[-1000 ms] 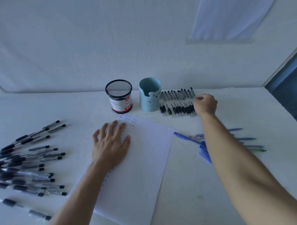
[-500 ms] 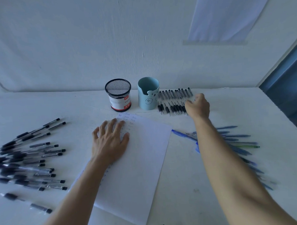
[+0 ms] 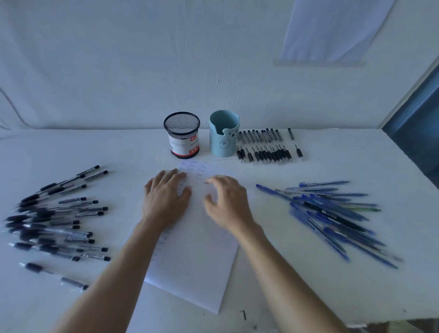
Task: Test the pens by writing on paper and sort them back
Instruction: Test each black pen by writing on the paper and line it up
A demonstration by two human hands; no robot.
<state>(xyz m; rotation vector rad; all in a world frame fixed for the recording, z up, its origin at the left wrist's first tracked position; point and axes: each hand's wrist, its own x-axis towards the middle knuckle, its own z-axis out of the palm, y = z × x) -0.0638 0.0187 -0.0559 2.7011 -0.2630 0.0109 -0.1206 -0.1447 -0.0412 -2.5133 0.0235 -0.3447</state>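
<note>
Fingers (image 3: 167,177) of left hand (image 3: 164,201) on paper (image 3: 197,263), rows of handwritten "test"

only properly readable thing is on the paper (image 3: 192,255): the word "test" handwritten over and over in rows near its top edge. fainter scribbles run down its left edge, too small to read. the mesh pen cup (image 3: 182,127) has a label (image 3: 183,144) with a red band reading something like "ball p…", rest is too blurry. the blue cup (image 3: 223,143) just has a drawn bear face.
</note>
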